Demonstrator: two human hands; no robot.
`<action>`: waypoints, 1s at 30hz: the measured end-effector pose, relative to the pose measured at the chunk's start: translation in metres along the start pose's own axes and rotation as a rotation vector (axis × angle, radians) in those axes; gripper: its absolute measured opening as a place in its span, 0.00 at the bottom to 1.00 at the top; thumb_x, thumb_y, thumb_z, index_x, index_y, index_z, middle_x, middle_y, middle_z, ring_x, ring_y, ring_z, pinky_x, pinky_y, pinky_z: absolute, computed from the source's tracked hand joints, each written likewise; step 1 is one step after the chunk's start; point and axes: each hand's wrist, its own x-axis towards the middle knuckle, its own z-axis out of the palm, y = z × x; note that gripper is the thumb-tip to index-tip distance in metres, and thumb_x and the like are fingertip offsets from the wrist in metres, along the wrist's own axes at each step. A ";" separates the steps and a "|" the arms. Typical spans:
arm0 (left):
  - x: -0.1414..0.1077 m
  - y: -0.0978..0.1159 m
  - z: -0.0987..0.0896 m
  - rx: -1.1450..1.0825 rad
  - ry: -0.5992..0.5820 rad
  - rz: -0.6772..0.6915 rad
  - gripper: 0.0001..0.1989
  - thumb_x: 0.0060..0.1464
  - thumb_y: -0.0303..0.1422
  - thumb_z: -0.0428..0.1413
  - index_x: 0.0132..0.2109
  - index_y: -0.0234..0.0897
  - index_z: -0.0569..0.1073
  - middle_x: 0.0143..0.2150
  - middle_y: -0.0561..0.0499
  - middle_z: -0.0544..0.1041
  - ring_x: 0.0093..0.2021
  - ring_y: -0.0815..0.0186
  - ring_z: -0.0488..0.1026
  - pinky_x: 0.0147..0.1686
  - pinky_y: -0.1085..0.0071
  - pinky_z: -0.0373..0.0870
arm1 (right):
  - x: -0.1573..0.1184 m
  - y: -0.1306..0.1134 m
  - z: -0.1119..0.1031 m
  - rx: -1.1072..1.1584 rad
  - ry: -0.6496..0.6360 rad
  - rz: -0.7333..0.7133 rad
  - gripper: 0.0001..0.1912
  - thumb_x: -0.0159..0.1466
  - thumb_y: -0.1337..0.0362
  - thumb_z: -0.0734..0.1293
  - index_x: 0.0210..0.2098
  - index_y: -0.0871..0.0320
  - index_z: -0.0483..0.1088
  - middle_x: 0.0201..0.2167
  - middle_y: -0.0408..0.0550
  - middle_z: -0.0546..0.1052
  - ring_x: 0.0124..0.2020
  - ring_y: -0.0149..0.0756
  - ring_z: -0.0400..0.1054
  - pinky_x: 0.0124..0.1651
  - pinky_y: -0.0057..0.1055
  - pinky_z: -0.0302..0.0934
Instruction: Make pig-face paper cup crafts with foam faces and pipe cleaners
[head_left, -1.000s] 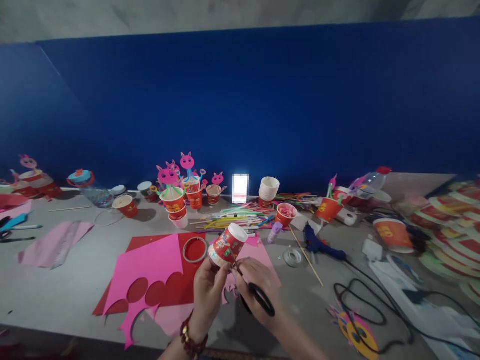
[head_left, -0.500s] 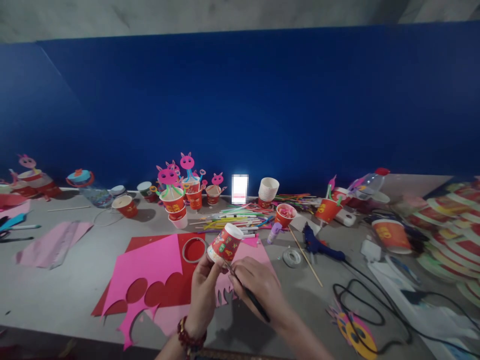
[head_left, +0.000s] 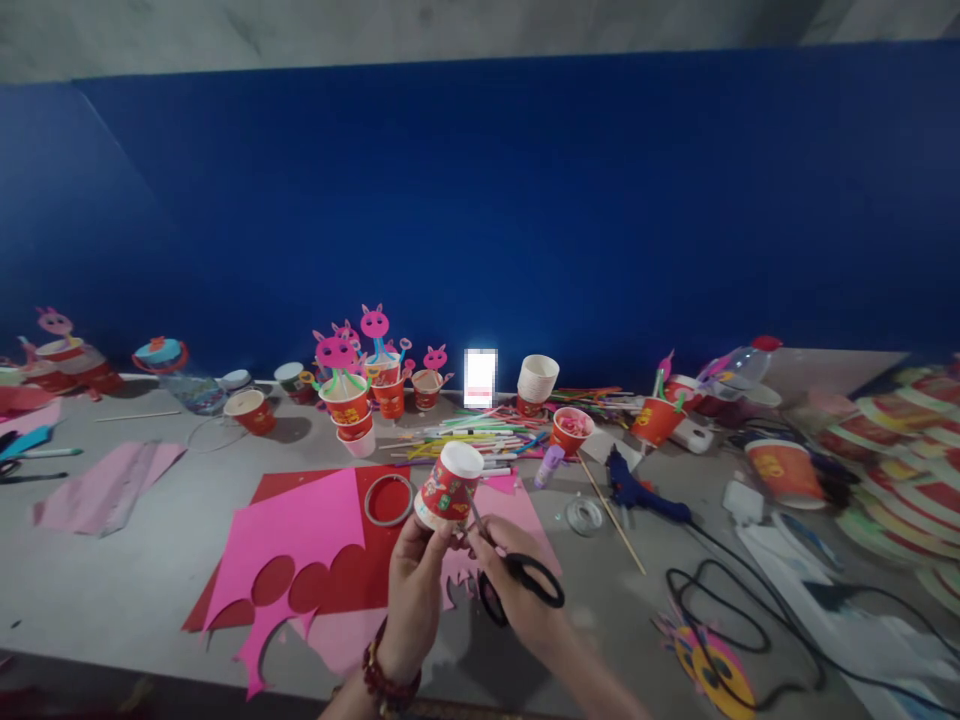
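Note:
A red patterned paper cup (head_left: 448, 488) with a white rim is tilted above the pink paper, and my left hand (head_left: 416, 575) holds it from below, fingers closed round its lower end. My right hand (head_left: 517, 575) is wrapped around black-handled scissors (head_left: 536, 580), their blades pointing up beside the cup's right side. The fingertips of both hands meet near the bottom of the cup; what they pinch there is too small to make out. Bright pink paper (head_left: 300, 525) with round cut-outs lies over red paper (head_left: 360, 585) to the left.
Behind the hands lie many coloured pens (head_left: 465, 440). Cups with pink paper figures (head_left: 345, 405) stand at the back left, stacked white cups (head_left: 538, 380) further right. A blue glue gun (head_left: 637, 490) with a black cable, a wooden stick (head_left: 619, 525) and clear tape (head_left: 583, 515) lie rightward.
The cup has turned more upright and shifted slightly left. In my right hand the scissors have swung round, so their handle loops now show and the blades point up. My left hand has moved slightly right.

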 end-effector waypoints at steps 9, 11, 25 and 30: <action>0.001 0.002 0.008 -0.237 -0.017 -0.160 0.16 0.42 0.36 0.72 0.40 0.40 0.81 0.38 0.50 0.84 0.36 0.66 0.79 0.40 0.71 0.74 | -0.003 0.001 0.007 0.114 0.089 0.091 0.17 0.70 0.53 0.60 0.31 0.55 0.71 0.30 0.46 0.75 0.35 0.40 0.70 0.40 0.32 0.64; -0.001 0.001 0.010 -0.253 -0.060 -0.165 0.16 0.43 0.35 0.72 0.41 0.40 0.82 0.35 0.51 0.84 0.33 0.67 0.78 0.38 0.72 0.74 | -0.003 0.004 0.011 0.253 0.123 0.224 0.19 0.69 0.50 0.60 0.30 0.55 0.70 0.28 0.46 0.75 0.31 0.39 0.70 0.33 0.31 0.65; 0.030 0.028 -0.030 -0.268 -0.190 -0.160 0.26 0.52 0.53 0.58 0.52 0.42 0.78 0.56 0.44 0.78 0.59 0.46 0.70 0.58 0.52 0.67 | 0.003 -0.003 -0.010 -0.150 0.041 -0.345 0.11 0.69 0.69 0.60 0.30 0.55 0.66 0.29 0.46 0.75 0.33 0.37 0.70 0.36 0.31 0.62; 0.037 0.069 -0.029 -0.025 -0.439 -0.227 0.26 0.59 0.48 0.55 0.57 0.37 0.75 0.62 0.40 0.73 0.64 0.43 0.65 0.60 0.54 0.65 | 0.007 0.001 -0.007 -0.336 0.000 -0.466 0.09 0.67 0.71 0.60 0.31 0.54 0.64 0.28 0.45 0.75 0.29 0.36 0.68 0.33 0.31 0.60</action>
